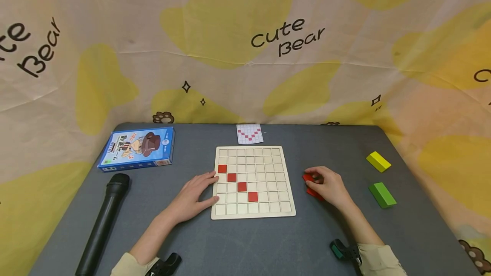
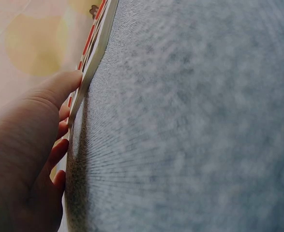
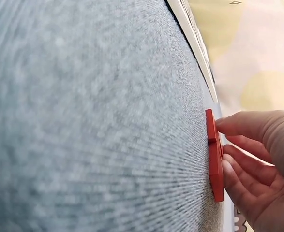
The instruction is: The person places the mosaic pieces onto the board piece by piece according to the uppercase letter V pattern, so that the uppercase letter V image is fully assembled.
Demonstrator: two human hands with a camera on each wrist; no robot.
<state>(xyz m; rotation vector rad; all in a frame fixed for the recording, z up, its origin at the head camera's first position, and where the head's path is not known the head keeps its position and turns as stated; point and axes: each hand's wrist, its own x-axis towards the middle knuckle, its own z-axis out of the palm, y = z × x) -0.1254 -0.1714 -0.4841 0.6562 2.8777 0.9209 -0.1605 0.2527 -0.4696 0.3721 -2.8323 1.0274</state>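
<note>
A pale grid board lies flat on the table, with red square tiles running diagonally down to the right in its cells. My left hand rests against the board's left edge, fingers extended and thumb spread. In the left wrist view, the thumb touches the board's rim. To the right of the board, my right hand is over a small group of red tiles. Its thumb and fingers pinch a red tile there; the hand partly hides the group from above.
A patterned grid card lies behind the board. At the left are a blue game box and a black microphone-shaped object. A yellow block and a green block lie at the right. A printed cloth hangs behind the table.
</note>
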